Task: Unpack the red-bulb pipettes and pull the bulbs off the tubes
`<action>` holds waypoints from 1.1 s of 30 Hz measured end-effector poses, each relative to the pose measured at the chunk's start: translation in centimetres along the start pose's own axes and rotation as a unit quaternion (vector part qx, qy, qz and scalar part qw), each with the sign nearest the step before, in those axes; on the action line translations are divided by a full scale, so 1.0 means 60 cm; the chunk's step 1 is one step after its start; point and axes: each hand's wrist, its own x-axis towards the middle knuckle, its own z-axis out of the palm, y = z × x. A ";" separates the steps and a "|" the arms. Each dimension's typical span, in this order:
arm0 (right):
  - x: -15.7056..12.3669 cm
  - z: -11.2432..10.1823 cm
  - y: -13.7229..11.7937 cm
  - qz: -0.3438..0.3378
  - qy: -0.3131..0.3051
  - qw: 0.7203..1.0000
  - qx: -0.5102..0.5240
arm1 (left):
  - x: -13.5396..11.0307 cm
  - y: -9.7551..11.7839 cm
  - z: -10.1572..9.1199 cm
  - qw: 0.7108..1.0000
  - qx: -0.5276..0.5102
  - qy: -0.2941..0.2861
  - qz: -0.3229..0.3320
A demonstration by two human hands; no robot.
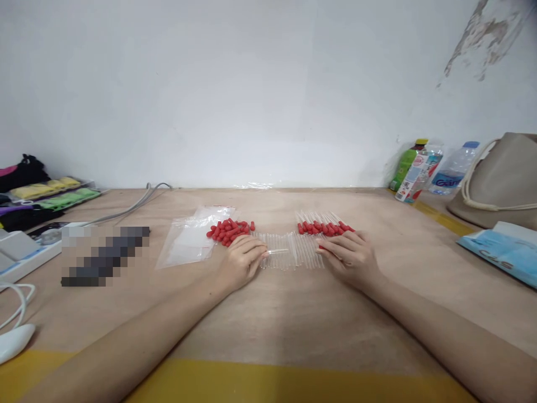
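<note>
My left hand (244, 258) pinches a clear glass dropper tube (278, 251), which points sideways toward the right. In my right hand (351, 256), thumb and fingers close on a red rubber bulb (321, 247), mostly covered by the fingertips. Tube and bulb are apart. Beneath and between the hands lies a row of bare clear tubes (293, 254). A pile of loose red bulbs (226, 230) sits just beyond my left hand. Past my right hand, several droppers (319, 227) lie side by side with red bulbs on their near ends.
Clear zip bags (191, 238) lie left of the bulb pile. Further left are a blurred dark object (107, 257), a power strip (37, 254) and packaged colourful items (54, 190). Bottles (413, 170), a beige bag (499, 179) and a blue packet (501, 252) stand or lie at right.
</note>
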 end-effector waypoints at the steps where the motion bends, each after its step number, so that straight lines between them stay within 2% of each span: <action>1: -0.001 0.002 0.002 0.002 -0.010 1.000 0.018 | 0.000 0.001 0.003 1.000 -0.003 0.006 -0.003; 6: -0.005 0.005 0.012 0.038 -0.043 0.996 0.074 | -0.002 0.003 0.017 1.000 -0.012 0.020 -0.011; 10: -0.007 -0.006 0.040 0.103 -0.067 0.991 0.054 | -0.003 -0.001 0.015 1.000 -0.016 0.021 -0.010; 13: -0.007 -0.017 0.069 0.166 -0.097 0.981 0.036 | 0.002 0.000 0.012 0.999 -0.022 0.046 0.000; 16: -0.005 -0.025 0.095 0.269 -0.124 0.955 0.012 | 0.008 0.002 0.011 0.998 -0.023 0.064 0.017; 19: -0.002 -0.032 0.111 0.382 -0.160 0.910 0.003 | 0.010 0.001 0.012 0.997 -0.026 0.052 0.041; 21: 0.000 -0.035 0.116 0.429 -0.194 0.882 0.012 | 0.010 0.000 0.012 0.997 -0.025 0.039 0.054; 25: -0.004 -0.035 0.119 0.454 -0.247 0.856 0.029 | 0.010 0.000 0.012 0.998 -0.016 0.001 0.057; 33: -0.018 -0.024 0.127 0.445 -0.278 0.851 0.007 | 0.006 -0.001 0.018 0.998 -0.031 -0.034 0.042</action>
